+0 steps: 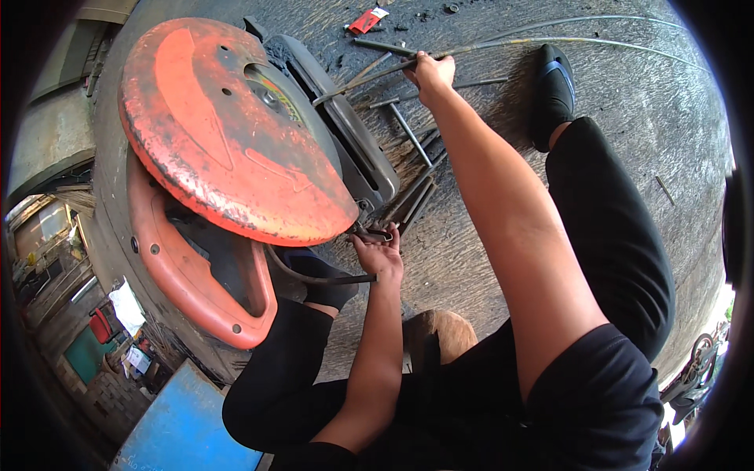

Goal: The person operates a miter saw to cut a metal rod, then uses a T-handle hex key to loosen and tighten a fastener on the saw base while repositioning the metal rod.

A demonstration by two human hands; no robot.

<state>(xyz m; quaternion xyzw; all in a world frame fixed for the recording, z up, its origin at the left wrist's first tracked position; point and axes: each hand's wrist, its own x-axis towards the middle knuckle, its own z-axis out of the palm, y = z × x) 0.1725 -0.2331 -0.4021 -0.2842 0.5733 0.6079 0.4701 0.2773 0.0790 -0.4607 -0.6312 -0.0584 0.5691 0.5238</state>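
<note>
An orange chop saw (pixel 236 149) with a worn blade guard and a D-shaped handle (pixel 196 286) stands on the floor at my left. My left hand (pixel 378 257) is palm up below the front of its base, fingers curled around a small metal clamp handle (pixel 382 235). Farther forward and right, my right hand (pixel 432 74) grips a long thin metal rod (pixel 542 40). The rod's near end reaches the saw's dark base (pixel 338 118); its far part curves away to the right. Whether the clamp presses on the rod is hidden.
Several short metal bars (pixel 410 133) lie beside the saw base. A red packet (pixel 367 20) lies at the far side. My right foot (pixel 554 90) rests on the floor near the rod. A wooden stool (pixel 448 334) is beneath me, and a blue panel (pixel 184 428) stands at lower left.
</note>
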